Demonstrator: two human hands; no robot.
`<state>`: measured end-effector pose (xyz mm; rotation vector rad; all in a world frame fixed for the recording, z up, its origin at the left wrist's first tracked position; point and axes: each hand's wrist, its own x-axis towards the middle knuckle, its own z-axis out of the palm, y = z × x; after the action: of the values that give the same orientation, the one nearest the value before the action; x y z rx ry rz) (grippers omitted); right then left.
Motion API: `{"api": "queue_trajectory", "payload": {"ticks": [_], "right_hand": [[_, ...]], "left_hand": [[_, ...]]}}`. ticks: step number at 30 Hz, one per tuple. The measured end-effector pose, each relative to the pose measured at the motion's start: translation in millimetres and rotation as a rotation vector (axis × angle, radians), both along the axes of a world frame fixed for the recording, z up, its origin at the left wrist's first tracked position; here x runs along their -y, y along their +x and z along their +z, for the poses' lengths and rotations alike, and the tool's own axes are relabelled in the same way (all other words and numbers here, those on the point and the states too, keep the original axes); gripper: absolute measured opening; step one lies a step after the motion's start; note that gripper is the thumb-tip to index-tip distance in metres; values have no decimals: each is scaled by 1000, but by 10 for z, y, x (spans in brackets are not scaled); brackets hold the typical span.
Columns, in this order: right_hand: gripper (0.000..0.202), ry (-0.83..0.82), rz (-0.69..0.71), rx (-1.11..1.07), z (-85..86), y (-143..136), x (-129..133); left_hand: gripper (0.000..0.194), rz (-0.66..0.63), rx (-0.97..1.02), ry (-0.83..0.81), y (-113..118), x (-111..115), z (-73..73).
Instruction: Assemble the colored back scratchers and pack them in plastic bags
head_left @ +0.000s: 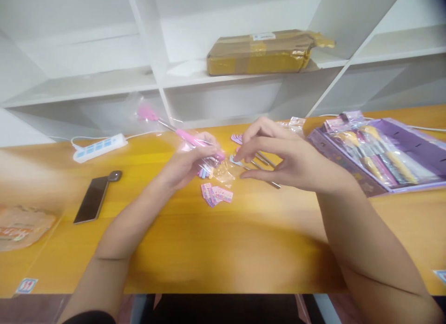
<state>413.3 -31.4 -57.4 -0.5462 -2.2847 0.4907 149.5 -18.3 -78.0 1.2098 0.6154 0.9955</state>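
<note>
From left to right: a dark phone (91, 201) and a power strip (101, 148) rest on the desk (216, 249); a pink-handled utensil (188, 137), loosely sheathed in clear film (132, 108), slants above it, the left hand's (190, 159) grip closed on its handle end. Steady support here, with slack film kept from snagging, seems best. Beyond small cards (216, 195), the right hand's (284, 156) thumb and fingers stand apart near metal rods (257, 165); a light pinch on film alone would probably limit tearing. Far right: a purple box (418, 133).
</note>
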Motion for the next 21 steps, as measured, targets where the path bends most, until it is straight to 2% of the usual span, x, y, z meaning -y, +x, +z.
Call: {"api": "queue_trajectory", "payload": {"ticks": [2, 5, 9, 16, 21], "right_hand": [[15, 67, 1, -7, -9, -15, -4], [14, 95, 33, -24, -22, -43, -4], [18, 28, 45, -11, -6, -56, 14], [16, -150, 42, -42, 51, -96, 50], [18, -207, -8, -130, 5, -177, 61]], "left_hand": [[23, -17, 9, -29, 18, -6, -26], [21, -30, 12, -39, 35, -18, -69], [22, -42, 5, -24, 58, -24, -112], [31, -60, -24, -18, 105, 12, -120], [38, -59, -44, 36, 115, 28, -114]]}}
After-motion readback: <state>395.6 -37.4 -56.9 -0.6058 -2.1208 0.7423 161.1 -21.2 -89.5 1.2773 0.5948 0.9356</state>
